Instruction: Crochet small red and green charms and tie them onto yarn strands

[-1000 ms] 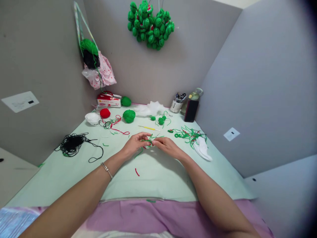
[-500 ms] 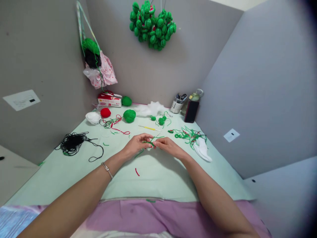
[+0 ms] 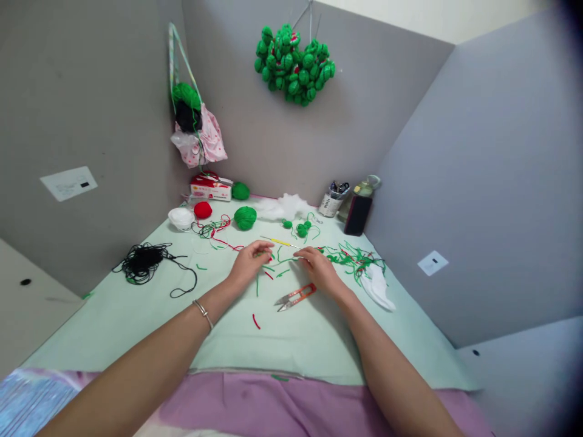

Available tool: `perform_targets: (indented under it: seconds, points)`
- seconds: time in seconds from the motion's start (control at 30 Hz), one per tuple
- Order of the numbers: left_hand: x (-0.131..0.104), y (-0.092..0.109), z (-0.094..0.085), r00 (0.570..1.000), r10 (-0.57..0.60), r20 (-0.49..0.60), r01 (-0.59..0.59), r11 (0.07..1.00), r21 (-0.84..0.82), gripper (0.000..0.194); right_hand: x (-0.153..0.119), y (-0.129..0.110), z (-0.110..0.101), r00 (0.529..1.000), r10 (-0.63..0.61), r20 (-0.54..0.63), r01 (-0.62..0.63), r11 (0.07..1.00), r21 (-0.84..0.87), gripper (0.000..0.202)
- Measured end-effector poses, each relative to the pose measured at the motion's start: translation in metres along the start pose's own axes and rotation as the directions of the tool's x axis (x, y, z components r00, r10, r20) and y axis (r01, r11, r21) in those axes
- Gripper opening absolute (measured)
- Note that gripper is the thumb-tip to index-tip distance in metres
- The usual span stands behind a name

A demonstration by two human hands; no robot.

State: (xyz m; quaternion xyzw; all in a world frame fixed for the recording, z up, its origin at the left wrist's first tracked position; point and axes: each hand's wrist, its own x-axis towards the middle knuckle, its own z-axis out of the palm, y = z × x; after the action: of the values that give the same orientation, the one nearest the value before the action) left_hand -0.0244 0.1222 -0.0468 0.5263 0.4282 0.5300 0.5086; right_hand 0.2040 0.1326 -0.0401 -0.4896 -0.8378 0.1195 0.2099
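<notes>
My left hand (image 3: 251, 264) is closed, thumb and fingers pinched on a small green-and-red crochet piece, mostly hidden by the fingers. A green yarn strand (image 3: 286, 261) stretches from there toward my right hand (image 3: 317, 271). The right fingers are bent together at the strand's far end and seem to pinch it. Just below that hand lies a pair of orange-handled thread snips (image 3: 295, 297), blades pointing left. A yellow crochet hook (image 3: 280, 241) rests beyond both hands. Short green and red yarn snippets (image 3: 256, 321) are scattered around them.
Black yarn (image 3: 144, 262) lies left; white (image 3: 181, 218), red (image 3: 203, 210) and green balls (image 3: 245, 218) sit behind. White stuffing (image 3: 285, 207), a pen cup (image 3: 334, 199) and a phone (image 3: 358, 215) stand at the back. Green scraps (image 3: 357, 258) and white cloth (image 3: 377, 288) lie right.
My hands have moved apart, the right one drawing away rightward. The thread snips now show on the table below them, with more yarn snippets. The view has shifted slightly.
</notes>
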Motion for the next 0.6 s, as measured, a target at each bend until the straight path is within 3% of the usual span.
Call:
perform_targets:
  seconds: [0.07, 0.17, 0.23, 0.27, 0.4, 0.53, 0.6]
  points:
    - [0.007, 0.005, -0.013, 0.975, 0.109, -0.192, -0.101, 0.994, 0.050, 0.029, 0.006, 0.005, 0.012, 0.999, -0.027, -0.018, 0.024, 0.984, -0.177, 0.042]
    - [0.017, 0.012, -0.034, 0.884, 0.237, -0.403, -0.177, 0.968, 0.181, 0.028, 0.013, 0.009, 0.021, 0.998, -0.054, 0.045, 0.065, 0.947, -0.313, 0.047]
    - [0.020, 0.013, -0.040, 0.850, 0.255, -0.460, -0.170, 0.961, 0.218, 0.026, 0.016, 0.009, 0.022, 0.998, -0.036, 0.046, 0.050, 0.936, -0.348, 0.037]
    - [0.020, 0.013, -0.039, 0.856, 0.246, -0.454, -0.167, 0.964, 0.209, 0.025, 0.016, 0.009, 0.021, 0.999, -0.023, 0.039, 0.036, 0.932, -0.362, 0.031]
    - [0.007, 0.004, -0.016, 0.955, 0.220, -0.201, -0.180, 0.964, 0.197, 0.015, 0.016, 0.005, 0.017, 1.000, 0.005, 0.005, -0.003, 0.921, -0.389, 0.022]
    - [-0.015, -0.003, 0.011, 0.958, 0.278, 0.072, -0.286, 0.896, 0.341, 0.022, 0.009, -0.008, 0.015, 1.000, -0.031, -0.006, 0.027, 0.942, -0.335, 0.017]
    - [-0.021, -0.004, 0.015, 0.955, 0.266, 0.133, -0.297, 0.878, 0.375, 0.031, 0.005, -0.018, 0.015, 0.997, -0.072, -0.004, 0.069, 0.967, -0.244, 0.014]
